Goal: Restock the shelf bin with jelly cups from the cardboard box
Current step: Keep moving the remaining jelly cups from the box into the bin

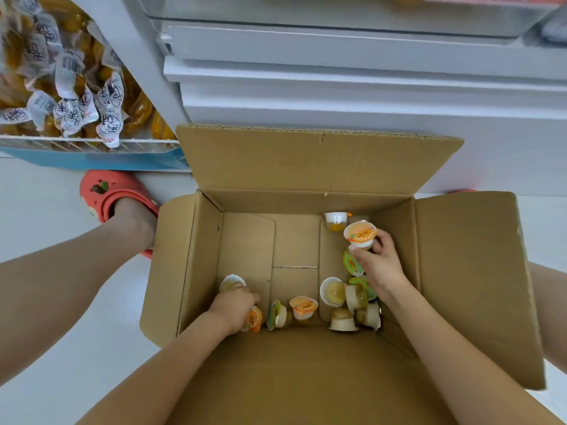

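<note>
Orange-lidded and held clear of the others, one jelly cup [360,235] is pinched by the right hand [379,266] at about two o'clock inside the cardboard box [245,240], the fingers [358,252] curled round its white base; a second cup with a yellowish fill [232,283] is touched or gripped by the left hand [235,307] at about eight o'clock, though how those fingers lie cannot be told, since they are hidden behind the knuckles; an orange cup [254,319] lies just beside that wrist. A loose scatter of remaining cups [343,302] is seen along the near wall from six to four o'clock, some tipped on their sides, some upside down; one more upturned cup [336,220] rests against the far wall at one o'clock. Much bare cardboard floor is shown, so the box is judged to be largely emptied, with roughly a dozen cups left to be carried over; the shelf bin meant for them cannot be identified in this view. Beyond the box, white shelving [337,87] is seen at twelve o'clock; a wire basket of wrapped yellow snacks [61,87] is seen at ten o'clock; a red clog [107,194] is worn on a foot at nine o'clock, on the pale floor [46,210].
</note>
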`<action>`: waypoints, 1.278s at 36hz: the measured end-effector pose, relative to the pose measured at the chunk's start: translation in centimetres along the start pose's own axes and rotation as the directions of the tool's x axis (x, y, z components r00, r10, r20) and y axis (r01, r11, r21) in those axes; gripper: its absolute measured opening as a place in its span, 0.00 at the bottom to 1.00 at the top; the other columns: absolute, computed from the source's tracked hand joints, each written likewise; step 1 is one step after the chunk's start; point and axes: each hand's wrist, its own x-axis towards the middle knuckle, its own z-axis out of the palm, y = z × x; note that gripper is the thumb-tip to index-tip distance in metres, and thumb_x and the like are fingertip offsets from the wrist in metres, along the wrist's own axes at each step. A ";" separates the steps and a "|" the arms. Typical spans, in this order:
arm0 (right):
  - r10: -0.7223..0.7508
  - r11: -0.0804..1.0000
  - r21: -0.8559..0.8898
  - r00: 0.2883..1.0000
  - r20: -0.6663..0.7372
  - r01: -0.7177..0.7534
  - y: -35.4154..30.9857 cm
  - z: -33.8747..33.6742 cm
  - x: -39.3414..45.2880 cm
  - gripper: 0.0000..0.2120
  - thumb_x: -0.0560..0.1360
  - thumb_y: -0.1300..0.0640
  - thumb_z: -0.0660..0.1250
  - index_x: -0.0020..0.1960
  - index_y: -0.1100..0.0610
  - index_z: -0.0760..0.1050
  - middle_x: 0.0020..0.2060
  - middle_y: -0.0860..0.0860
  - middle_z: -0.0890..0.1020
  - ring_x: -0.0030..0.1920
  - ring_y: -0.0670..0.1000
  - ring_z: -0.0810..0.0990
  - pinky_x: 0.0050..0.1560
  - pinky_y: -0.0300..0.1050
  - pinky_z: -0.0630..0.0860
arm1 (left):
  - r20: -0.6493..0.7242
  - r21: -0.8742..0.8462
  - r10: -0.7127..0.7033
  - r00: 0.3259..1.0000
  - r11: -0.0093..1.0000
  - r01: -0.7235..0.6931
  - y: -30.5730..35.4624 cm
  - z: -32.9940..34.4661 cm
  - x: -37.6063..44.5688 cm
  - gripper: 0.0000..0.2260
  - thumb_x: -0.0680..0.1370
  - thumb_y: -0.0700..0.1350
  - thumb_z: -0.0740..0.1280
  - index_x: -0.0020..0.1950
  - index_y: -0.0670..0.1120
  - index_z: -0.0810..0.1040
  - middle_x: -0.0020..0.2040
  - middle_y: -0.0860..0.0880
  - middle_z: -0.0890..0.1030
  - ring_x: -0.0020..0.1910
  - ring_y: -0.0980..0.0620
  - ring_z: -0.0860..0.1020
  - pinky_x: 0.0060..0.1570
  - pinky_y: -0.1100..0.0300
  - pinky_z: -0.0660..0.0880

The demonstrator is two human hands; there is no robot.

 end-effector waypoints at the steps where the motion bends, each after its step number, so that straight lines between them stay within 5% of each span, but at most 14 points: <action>1: 0.002 1.000 0.014 1.000 0.009 -0.002 0.0 0.0 -0.2 0.22 0.72 0.68 0.69 0.61 0.51 0.69 0.55 0.50 0.81 0.58 0.50 0.77 0.63 0.51 0.72 | -0.005 0.017 0.006 1.000 1.000 -0.006 0.2 0.0 0.0 0.16 0.75 0.40 0.65 0.63 0.47 0.71 0.60 0.46 0.73 0.62 0.46 0.69 0.53 0.53 0.73; 11: 0.007 0.997 0.071 0.995 0.099 -0.014 0.0 0.0 -0.5 0.22 0.71 0.71 0.69 0.56 0.49 0.71 0.49 0.50 0.82 0.56 0.54 0.78 0.64 0.56 0.70 | 0.015 -0.080 -0.014 1.000 0.997 0.015 0.0 0.2 0.1 0.16 0.77 0.42 0.65 0.64 0.45 0.68 0.64 0.42 0.68 0.58 0.45 0.74 0.56 0.54 0.74; 15: 0.024 0.998 0.046 0.987 0.160 -0.032 -0.4 0.3 -0.8 0.24 0.67 0.70 0.71 0.55 0.48 0.73 0.50 0.53 0.82 0.58 0.58 0.77 0.64 0.59 0.69 | -0.007 -0.384 -0.050 0.999 0.922 0.044 -0.1 -0.8 -0.2 0.17 0.77 0.44 0.67 0.65 0.49 0.70 0.65 0.45 0.69 0.59 0.47 0.73 0.60 0.55 0.72; 21: -0.018 0.967 -0.230 0.926 0.377 0.112 -4.5 2.0 -2.3 0.25 0.67 0.76 0.68 0.59 0.57 0.70 0.48 0.49 0.79 0.52 0.49 0.76 0.47 0.38 0.74 | -0.070 -0.913 0.039 0.997 0.401 -0.080 0.7 -7.9 -3.4 0.14 0.75 0.37 0.68 0.56 0.53 0.78 0.58 0.49 0.79 0.56 0.52 0.78 0.50 0.60 0.77; 23: -0.054 0.927 -0.302 0.877 0.477 0.222 -7.8 2.8 -3.1 0.25 0.66 0.77 0.67 0.59 0.59 0.70 0.47 0.48 0.79 0.49 0.47 0.76 0.44 0.37 0.73 | -0.110 -0.971 0.083 0.990 0.205 -0.125 1.6 -11.2 -5.3 0.13 0.76 0.36 0.66 0.58 0.49 0.78 0.56 0.46 0.81 0.53 0.51 0.81 0.51 0.59 0.78; 26: -0.140 0.872 -0.313 0.805 0.577 0.376 -13.4 3.8 -5.1 0.24 0.66 0.77 0.67 0.58 0.59 0.69 0.49 0.48 0.79 0.44 0.44 0.77 0.43 0.37 0.74 | -0.197 -0.978 0.121 0.973 0.044 -0.204 2.8 -15.9 -8.1 0.11 0.78 0.38 0.63 0.59 0.46 0.76 0.55 0.45 0.81 0.54 0.49 0.80 0.55 0.55 0.77; 30: -0.324 0.828 -0.199 0.737 0.593 0.525 -20.2 3.7 -8.6 0.25 0.67 0.78 0.67 0.55 0.55 0.68 0.49 0.44 0.78 0.44 0.40 0.78 0.45 0.34 0.75 | -0.174 -0.967 0.045 0.984 -0.194 -0.163 4.0 -21.3 -12.6 0.04 0.78 0.41 0.62 0.51 0.45 0.73 0.44 0.46 0.78 0.41 0.51 0.76 0.39 0.57 0.78; 35: -0.492 0.645 -0.208 0.607 0.624 0.736 -24.9 2.8 -12.4 0.24 0.66 0.71 0.73 0.57 0.56 0.70 0.52 0.48 0.77 0.50 0.43 0.76 0.52 0.42 0.76 | -0.294 -0.923 -0.102 0.950 -0.229 -0.310 5.7 -25.6 -16.9 0.02 0.77 0.40 0.62 0.49 0.44 0.73 0.41 0.45 0.76 0.36 0.50 0.74 0.42 0.45 0.81; 38: -0.574 0.552 -0.203 0.545 0.611 0.809 -25.3 3.2 -13.6 0.23 0.66 0.71 0.73 0.57 0.57 0.72 0.53 0.50 0.78 0.51 0.48 0.77 0.52 0.44 0.75 | -0.451 -0.879 -0.253 0.856 -0.044 -0.475 6.9 -26.4 -17.4 0.03 0.78 0.39 0.59 0.49 0.45 0.71 0.50 0.40 0.78 0.46 0.44 0.80 0.40 0.51 0.81; 40: -0.596 0.523 -0.215 0.534 0.600 0.825 -24.9 4.0 -13.8 0.23 0.67 0.69 0.73 0.56 0.53 0.72 0.50 0.46 0.78 0.45 0.52 0.78 0.46 0.41 0.75 | -0.506 -0.850 -0.260 0.823 -0.014 -0.527 7.7 -26.6 -17.5 0.04 0.78 0.39 0.58 0.50 0.44 0.72 0.52 0.40 0.79 0.47 0.43 0.82 0.40 0.52 0.81; 43: -0.618 0.495 -0.244 0.535 0.575 0.834 -24.9 4.8 -13.7 0.22 0.66 0.66 0.71 0.56 0.53 0.69 0.49 0.41 0.76 0.42 0.49 0.78 0.43 0.42 0.77 | -0.531 -0.814 -0.211 0.820 -0.141 -0.564 8.3 -27.6 -17.8 0.09 0.80 0.42 0.56 0.53 0.40 0.74 0.53 0.38 0.79 0.45 0.43 0.80 0.40 0.55 0.82; 46: -0.606 0.593 -0.202 0.598 0.525 0.779 -25.6 4.6 -13.5 0.22 0.68 0.66 0.73 0.58 0.53 0.70 0.50 0.44 0.77 0.46 0.56 0.81 0.43 0.48 0.81 | -0.502 -0.810 -0.063 0.863 -0.314 -0.494 8.0 -28.5 -18.0 0.19 0.81 0.47 0.51 0.62 0.36 0.72 0.56 0.37 0.79 0.48 0.43 0.78 0.42 0.57 0.79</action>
